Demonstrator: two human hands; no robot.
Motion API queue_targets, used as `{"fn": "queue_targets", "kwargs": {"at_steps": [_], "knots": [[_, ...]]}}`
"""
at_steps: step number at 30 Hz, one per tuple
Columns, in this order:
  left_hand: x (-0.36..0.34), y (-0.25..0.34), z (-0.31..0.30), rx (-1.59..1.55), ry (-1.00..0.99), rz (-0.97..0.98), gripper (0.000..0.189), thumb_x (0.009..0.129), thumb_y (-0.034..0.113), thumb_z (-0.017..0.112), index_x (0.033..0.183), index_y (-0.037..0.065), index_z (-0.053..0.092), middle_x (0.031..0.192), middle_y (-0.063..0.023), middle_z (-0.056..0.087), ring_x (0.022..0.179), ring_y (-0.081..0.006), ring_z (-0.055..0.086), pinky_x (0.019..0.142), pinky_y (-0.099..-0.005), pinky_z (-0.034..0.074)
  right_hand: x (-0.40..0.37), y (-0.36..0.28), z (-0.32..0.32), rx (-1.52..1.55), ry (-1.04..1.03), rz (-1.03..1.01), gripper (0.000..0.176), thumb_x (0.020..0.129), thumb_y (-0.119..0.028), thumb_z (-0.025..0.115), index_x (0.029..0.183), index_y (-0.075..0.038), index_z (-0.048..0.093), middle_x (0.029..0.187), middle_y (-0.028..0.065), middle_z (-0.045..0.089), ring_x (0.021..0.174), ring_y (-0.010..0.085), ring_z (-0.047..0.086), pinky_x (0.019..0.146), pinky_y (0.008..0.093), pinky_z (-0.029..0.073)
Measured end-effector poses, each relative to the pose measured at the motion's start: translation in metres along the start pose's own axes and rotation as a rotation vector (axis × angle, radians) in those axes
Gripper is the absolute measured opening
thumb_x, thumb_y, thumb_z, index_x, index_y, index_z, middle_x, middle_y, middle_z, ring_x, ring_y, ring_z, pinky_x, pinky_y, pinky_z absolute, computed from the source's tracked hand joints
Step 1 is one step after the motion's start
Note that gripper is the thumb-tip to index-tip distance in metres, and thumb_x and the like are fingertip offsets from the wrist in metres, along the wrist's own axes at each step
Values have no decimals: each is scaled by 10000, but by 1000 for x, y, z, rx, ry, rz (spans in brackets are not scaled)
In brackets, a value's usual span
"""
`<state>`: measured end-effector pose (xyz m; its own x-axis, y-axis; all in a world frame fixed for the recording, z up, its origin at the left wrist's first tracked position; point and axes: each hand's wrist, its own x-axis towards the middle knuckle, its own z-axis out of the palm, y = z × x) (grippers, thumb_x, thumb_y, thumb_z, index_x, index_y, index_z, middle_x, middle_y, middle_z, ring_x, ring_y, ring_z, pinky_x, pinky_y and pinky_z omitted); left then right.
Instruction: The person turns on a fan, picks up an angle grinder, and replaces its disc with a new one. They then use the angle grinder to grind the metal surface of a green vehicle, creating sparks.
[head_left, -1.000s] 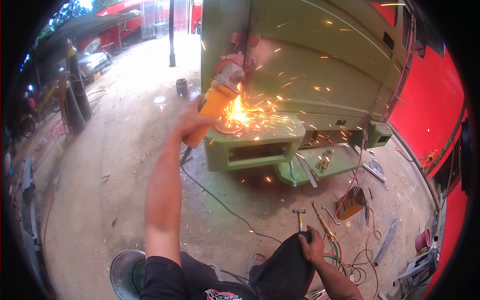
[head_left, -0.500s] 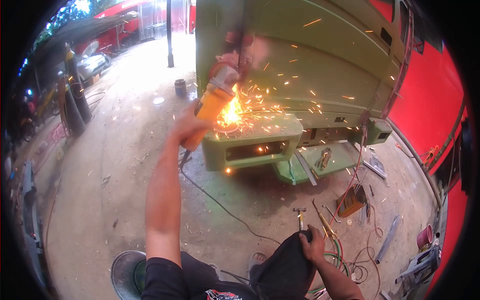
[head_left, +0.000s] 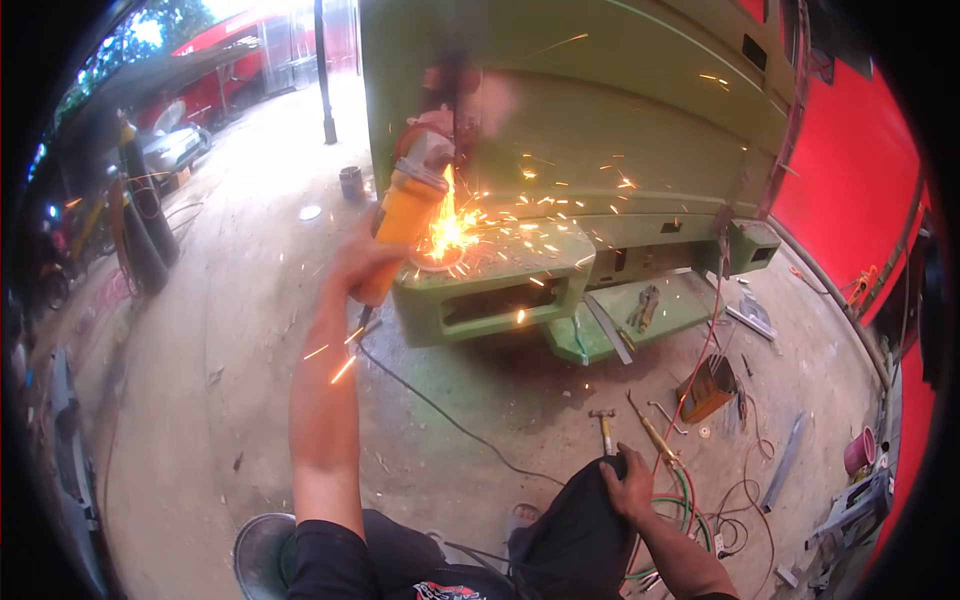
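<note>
My left hand (head_left: 372, 262) is wrapped round the yellow body of an angle grinder (head_left: 405, 215), held up at the corner of a green vehicle body (head_left: 620, 120). The grinder's head is at the panel edge above a green bumper (head_left: 420, 315), and bright sparks (head_left: 450, 232) fall onto the bumper top and fly right. The exact contact spot is blurred. On my dark-trousered knee rests my right hand (head_left: 630, 485), its fingers apart, holding nothing.
A hammer (head_left: 604, 430), a torch (head_left: 652, 425) with hoses, and a rusty can (head_left: 706, 388) lie right of centre. The grinder cable (head_left: 440, 410) crosses the floor. Gas cylinders (head_left: 143, 215) stand at left, a bucket (head_left: 262, 555) at lower left, a red panel (head_left: 850, 170) at right.
The view has shifted slightly, so the bumper and grinder appear a little further left. Sparks have changed their spread, with some now over my left forearm. Both hands keep their places.
</note>
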<state>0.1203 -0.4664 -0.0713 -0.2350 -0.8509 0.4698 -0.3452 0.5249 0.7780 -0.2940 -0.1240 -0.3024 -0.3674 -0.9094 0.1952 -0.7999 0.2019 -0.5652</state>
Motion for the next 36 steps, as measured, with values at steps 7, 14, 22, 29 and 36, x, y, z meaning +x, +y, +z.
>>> {"fn": "queue_targets", "kwargs": {"at_steps": [7,14,22,29,36], "knots": [[-2,-1,1,-57,-14,-26,817,701,168,826,1414,-3,468,1274,-138,629,1158,-241,617,997,-371,488,-1,5,1,34,-16,19,568,864,-329,729,1328,-43,567,1185,199,637,1105,367,624,968,438,490],[-3,4,2,-132,-56,-66,809,707,159,831,1408,-8,464,1263,-139,628,1142,-237,621,990,-368,494,2,10,-1,46,-13,0,572,873,-362,715,1313,-25,573,1169,211,634,1097,396,609,963,461,481],[-4,-3,4,-11,-12,-52,800,712,156,831,1410,8,468,1254,-128,633,1140,-237,623,986,-368,496,-1,19,0,40,11,16,574,871,-364,717,1314,-29,574,1182,220,632,1115,398,602,974,463,475],[-4,2,5,-122,-11,-33,758,717,130,806,1390,6,481,1236,-126,639,1122,-234,628,965,-369,502,0,13,0,59,1,22,590,858,-369,731,1318,-36,573,1189,225,633,1113,403,604,978,468,474],[-5,4,2,-129,-63,-46,762,719,139,815,1388,-1,479,1229,-128,641,1111,-233,632,960,-367,506,1,16,1,65,-13,40,582,856,-365,731,1320,-48,577,1192,224,634,1116,401,605,980,470,475]]}}
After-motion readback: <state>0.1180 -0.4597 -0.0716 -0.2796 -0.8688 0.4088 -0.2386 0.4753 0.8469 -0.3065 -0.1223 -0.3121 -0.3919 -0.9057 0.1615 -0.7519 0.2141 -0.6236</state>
